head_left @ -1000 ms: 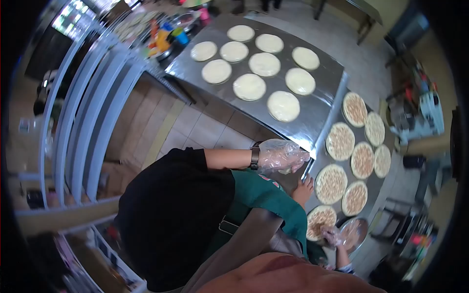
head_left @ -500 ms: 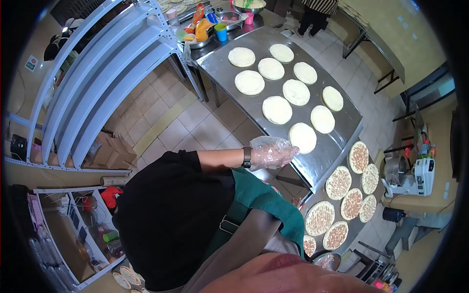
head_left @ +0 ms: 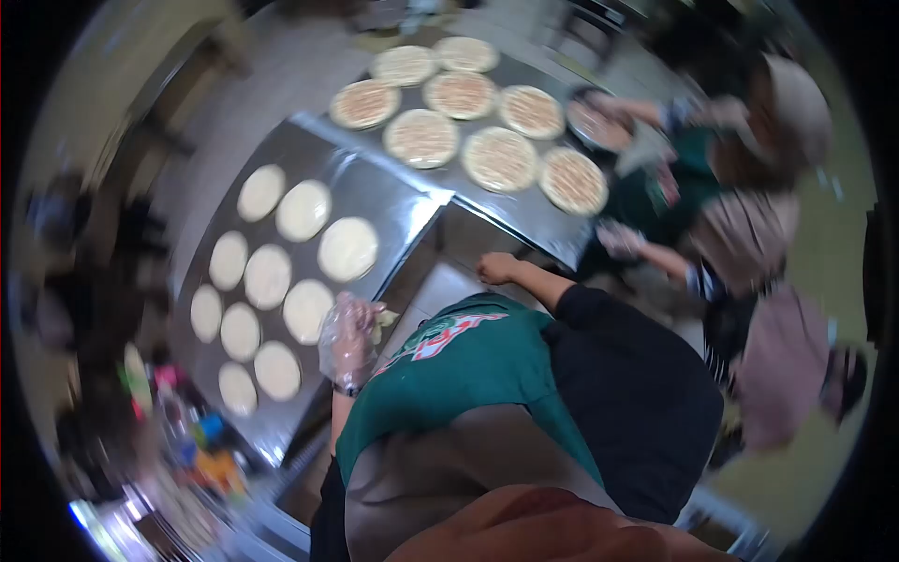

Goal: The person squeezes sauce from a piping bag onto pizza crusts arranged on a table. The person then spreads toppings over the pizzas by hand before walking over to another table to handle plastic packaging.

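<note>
My left hand (head_left: 351,342), in a clear plastic glove, is at the near edge of the metal table (head_left: 389,201). Its fingers are closed, and a small pale thing shows beside them, too blurred to make out. Right beside this hand lies a pale round dough disc (head_left: 307,312), one of several on that table. My bare right hand (head_left: 496,269) is curled in front of my green apron (head_left: 459,365), with nothing visible in it, below the second table, where several discs with a brown topping (head_left: 500,159) lie.
At the right, a co-worker in a green apron (head_left: 693,178) has one gloved hand in a metal bowl (head_left: 599,126) and the other near the table's end. Another person in a pink top (head_left: 785,356) is farther right. Blurred containers (head_left: 217,468) are at the lower left.
The view has swung round, so the pale discs now show at the left and the topped discs at the top. My right hand and the co-workers have come into clear view.
</note>
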The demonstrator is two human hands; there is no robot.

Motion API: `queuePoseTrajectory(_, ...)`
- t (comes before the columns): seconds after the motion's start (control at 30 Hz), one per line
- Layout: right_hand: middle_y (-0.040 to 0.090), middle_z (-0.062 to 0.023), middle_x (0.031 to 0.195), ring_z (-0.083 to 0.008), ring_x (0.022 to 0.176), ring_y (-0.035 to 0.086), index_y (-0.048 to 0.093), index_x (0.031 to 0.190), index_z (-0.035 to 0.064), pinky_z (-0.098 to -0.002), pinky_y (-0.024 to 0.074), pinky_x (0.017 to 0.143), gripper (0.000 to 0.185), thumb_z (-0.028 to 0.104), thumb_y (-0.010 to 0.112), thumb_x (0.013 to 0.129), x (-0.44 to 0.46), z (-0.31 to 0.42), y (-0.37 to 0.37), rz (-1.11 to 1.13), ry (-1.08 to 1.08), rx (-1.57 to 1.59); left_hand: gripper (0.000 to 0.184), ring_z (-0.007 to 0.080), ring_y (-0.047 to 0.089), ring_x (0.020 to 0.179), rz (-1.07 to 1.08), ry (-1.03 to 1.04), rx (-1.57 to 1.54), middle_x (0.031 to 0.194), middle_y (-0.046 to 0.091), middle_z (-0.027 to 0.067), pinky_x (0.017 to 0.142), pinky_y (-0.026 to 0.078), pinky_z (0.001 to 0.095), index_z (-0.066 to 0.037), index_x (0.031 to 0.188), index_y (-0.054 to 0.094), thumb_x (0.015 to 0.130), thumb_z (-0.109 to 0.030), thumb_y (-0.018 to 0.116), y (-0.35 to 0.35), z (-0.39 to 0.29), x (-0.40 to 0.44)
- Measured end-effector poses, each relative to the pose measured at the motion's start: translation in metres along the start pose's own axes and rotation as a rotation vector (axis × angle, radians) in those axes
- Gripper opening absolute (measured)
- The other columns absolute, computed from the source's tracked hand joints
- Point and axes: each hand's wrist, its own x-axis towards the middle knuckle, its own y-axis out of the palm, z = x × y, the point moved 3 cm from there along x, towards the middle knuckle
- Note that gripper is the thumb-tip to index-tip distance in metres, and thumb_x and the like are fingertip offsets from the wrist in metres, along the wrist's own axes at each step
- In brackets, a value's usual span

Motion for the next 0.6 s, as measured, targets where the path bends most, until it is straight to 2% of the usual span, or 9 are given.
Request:
queuePoseTrajectory(0.03,0.060,-0.0128,0.082,-0.0306,0.078,0.057,0.062,0.079,0.0105,-0.0421,0.0460,0.065,0.016,0.021,0.052,0.070,-0.016,0.009,-0.001,-0.028,0.046,0.048,0.033,0.0117,0.029,0.054,0.016,-0.033,0.075,0.059,0.026,-0.0009,0.070,0.040,0.0292,-0.010,0.068,0.030,0.094,-0.030,0.028,0.007,-0.005,0.004)
queuePoseTrajectory(0.13,0.060,-0.0114,0.086,-0.0290,0.085,0.057,0.062,0.082,0.0119,-0.0410,0.0459,0.069,0.018,0.022,0.053,0.070,-0.059,0.018,0.013,-0.042,0.311,0.169,0.034,0.0118,0.030,0.055,0.200,-0.118,0.089,0.059,0.027,-0.0006,0.067,0.039,0.0280,-0.009,0.068,0.032,0.094,-0.032,0.028,0.023,-0.005,0.018)
queuePoseTrajectory(0.3,0.060,-0.0103,0.088,-0.0291,0.087,0.057,0.063,0.083,0.0132,-0.0397,0.0454,0.074,0.018,0.023,0.053,0.071,-0.148,0.032,0.054,-0.146,0.661,0.316,0.034,0.0114,0.030,0.054,0.482,-0.229,0.238,0.059,0.028,-0.0002,0.065,0.038,0.0278,-0.009,0.069,0.032,0.094,-0.032,0.028,0.047,0.024,0.041)
queuePoseTrajectory(0.37,0.060,-0.0102,0.089,-0.0295,0.087,0.056,0.063,0.083,0.0133,-0.0396,0.0454,0.074,0.018,0.023,0.053,0.071,-0.188,0.046,0.070,-0.138,0.764,0.412,0.034,0.0112,0.029,0.052,0.594,-0.313,0.200,0.059,0.028,-0.0006,0.065,0.038,0.0281,-0.009,0.069,0.032,0.094,-0.032,0.029,0.067,0.034,0.043)
queuePoseTrajectory(0.43,0.061,-0.0099,0.089,-0.0290,0.087,0.057,0.063,0.083,0.0132,-0.0395,0.0455,0.074,0.019,0.022,0.052,0.071,-0.227,0.051,0.088,-0.159,0.821,0.499,0.033,0.0111,0.029,0.052,0.603,-0.369,0.125,0.059,0.027,-0.0008,0.066,0.038,0.0281,-0.010,0.069,0.032,0.093,-0.032,0.030,0.100,0.042,0.040)
queuePoseTrajectory(0.47,0.061,-0.0096,0.089,-0.0284,0.087,0.057,0.063,0.083,0.0133,-0.0393,0.0454,0.073,0.019,0.022,0.052,0.071,-0.243,0.053,0.103,-0.144,0.877,0.515,0.034,0.0111,0.029,0.052,0.704,-0.361,0.136,0.059,0.026,-0.0007,0.067,0.038,0.0282,-0.010,0.069,0.032,0.093,-0.033,0.031,0.115,0.038,0.037)
queuePoseTrajectory(0.57,0.061,-0.0090,0.087,-0.0271,0.085,0.057,0.063,0.083,0.0133,-0.0385,0.0454,0.072,0.019,0.022,0.050,0.071,-0.280,0.055,0.140,-0.143,0.966,0.513,0.034,0.0113,0.030,0.053,0.787,-0.418,0.101,0.059,0.026,-0.0003,0.068,0.037,0.0283,-0.009,0.068,0.031,0.093,-0.034,0.031,0.149,0.041,0.027)
queuePoseTrajectory(0.6,0.061,-0.0091,0.087,-0.0271,0.084,0.057,0.063,0.083,0.0132,-0.0381,0.0454,0.072,0.020,0.022,0.050,0.071,-0.292,0.055,0.144,-0.165,0.986,0.546,0.035,0.0115,0.030,0.053,0.811,-0.374,0.155,0.059,0.026,-0.0002,0.068,0.038,0.0285,-0.009,0.068,0.031,0.093,-0.034,0.031,0.164,0.039,0.021)
